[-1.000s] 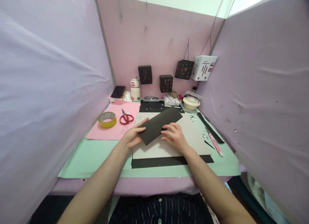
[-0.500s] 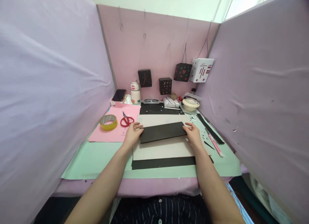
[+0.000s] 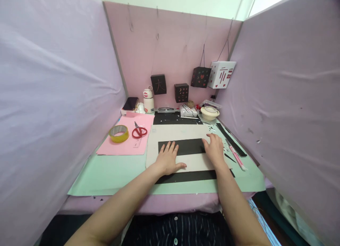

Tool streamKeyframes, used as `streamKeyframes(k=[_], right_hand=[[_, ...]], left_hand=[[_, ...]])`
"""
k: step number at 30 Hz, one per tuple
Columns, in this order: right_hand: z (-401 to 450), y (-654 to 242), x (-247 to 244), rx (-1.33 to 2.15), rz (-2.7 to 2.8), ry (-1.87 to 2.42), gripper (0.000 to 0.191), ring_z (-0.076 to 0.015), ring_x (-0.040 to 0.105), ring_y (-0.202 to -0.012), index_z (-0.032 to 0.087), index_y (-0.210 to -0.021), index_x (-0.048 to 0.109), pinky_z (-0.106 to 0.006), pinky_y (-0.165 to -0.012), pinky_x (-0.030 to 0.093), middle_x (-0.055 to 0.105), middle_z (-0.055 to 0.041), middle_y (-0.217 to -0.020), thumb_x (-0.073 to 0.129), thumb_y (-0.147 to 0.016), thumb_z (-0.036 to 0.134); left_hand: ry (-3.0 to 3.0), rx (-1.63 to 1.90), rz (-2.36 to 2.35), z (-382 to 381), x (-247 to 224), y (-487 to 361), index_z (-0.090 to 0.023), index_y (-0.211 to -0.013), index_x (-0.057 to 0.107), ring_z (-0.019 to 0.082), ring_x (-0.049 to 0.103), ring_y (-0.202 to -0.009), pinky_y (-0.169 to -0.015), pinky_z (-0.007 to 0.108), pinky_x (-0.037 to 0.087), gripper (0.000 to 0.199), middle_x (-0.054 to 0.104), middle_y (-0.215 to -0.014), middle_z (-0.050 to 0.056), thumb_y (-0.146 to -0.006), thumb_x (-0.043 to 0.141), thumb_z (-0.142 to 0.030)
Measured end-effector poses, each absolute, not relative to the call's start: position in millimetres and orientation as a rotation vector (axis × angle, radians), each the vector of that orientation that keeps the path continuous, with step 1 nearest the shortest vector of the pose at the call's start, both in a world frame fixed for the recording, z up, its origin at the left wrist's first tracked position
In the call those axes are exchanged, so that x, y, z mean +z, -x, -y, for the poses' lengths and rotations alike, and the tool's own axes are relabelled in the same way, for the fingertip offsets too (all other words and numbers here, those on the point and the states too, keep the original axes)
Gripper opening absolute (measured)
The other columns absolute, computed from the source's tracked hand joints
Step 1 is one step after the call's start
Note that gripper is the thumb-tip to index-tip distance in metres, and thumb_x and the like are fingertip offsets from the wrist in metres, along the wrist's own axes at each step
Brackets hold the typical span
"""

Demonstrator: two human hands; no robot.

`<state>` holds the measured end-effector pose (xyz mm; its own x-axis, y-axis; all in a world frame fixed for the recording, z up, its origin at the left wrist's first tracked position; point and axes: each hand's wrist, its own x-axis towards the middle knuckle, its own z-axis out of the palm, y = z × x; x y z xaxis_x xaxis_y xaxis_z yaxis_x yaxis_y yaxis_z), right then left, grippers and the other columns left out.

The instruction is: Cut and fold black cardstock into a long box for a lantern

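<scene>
A black card rectangle [image 3: 190,147] lies flat on the off-white board [image 3: 191,162]. My left hand [image 3: 169,159] is spread over its left part, fingertips resting on the card and thumb out to the right on the board. At the card's right end, my right hand [image 3: 214,149] touches the edge with its thumb side, fingers stretched out and not wrapped around anything. Under the board, a larger black sheet [image 3: 191,176] shows along the front and at the back.
Yellow tape [image 3: 119,134] and red-handled scissors [image 3: 139,132] lie on pink paper [image 3: 124,148] at left. A pink craft knife [image 3: 237,157] and black strips [image 3: 231,139] lie at right. Behind are a bottle [image 3: 148,101], a lidded bowl [image 3: 209,113] and hanging paper boxes [image 3: 201,77].
The black card has come down from a tilted, lifted position to lie flat on the board. My left hand has left its left end and moved right onto its surface.
</scene>
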<state>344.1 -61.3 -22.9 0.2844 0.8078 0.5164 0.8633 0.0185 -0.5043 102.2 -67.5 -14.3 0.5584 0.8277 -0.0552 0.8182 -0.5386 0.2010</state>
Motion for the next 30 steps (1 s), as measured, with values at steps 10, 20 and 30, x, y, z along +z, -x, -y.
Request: streamKeyframes(k=[10, 20, 30], right_hand=[[54, -273, -25, 0.348, 2.501, 1.456, 0.069, -0.0220, 0.018, -0.147, 0.014, -0.152, 0.026, -0.043, -0.119, 0.018, 0.023, -0.0095, -0.158, 0.028, -0.095, 0.054], [50, -298, -25, 0.370, 2.423, 1.719, 0.073, -0.0210, 0.012, -0.148, 0.015, -0.153, 0.022, -0.041, -0.119, 0.013, 0.017, -0.0072, -0.160, 0.024, -0.095, 0.059], [50, -339, -32, 0.306, 2.166, 1.997, 0.075, -0.0241, 0.013, -0.147, 0.015, -0.152, 0.022, -0.045, -0.118, 0.011, 0.017, -0.0097, -0.160, 0.028, -0.093, 0.061]], left_hand=[[-2.565, 0.207, -1.348, 61, -7, -96, -0.011, -0.149, 0.031, 0.030, 0.021, -0.145, -0.117, 0.047, 0.017, 0.082, 0.027, -0.156, 0.014, -0.089, 0.034, -0.067], [-2.488, 0.176, -1.532, 59, -15, -95, -0.009, -0.148, 0.032, 0.037, 0.007, -0.146, -0.117, 0.051, 0.013, 0.082, 0.015, -0.158, 0.019, -0.088, 0.038, -0.065], [-2.423, 0.209, -1.587, 58, -13, -94, -0.013, -0.148, 0.033, 0.040, 0.009, -0.145, -0.113, 0.053, 0.016, 0.089, 0.015, -0.158, 0.021, -0.081, 0.044, -0.071]])
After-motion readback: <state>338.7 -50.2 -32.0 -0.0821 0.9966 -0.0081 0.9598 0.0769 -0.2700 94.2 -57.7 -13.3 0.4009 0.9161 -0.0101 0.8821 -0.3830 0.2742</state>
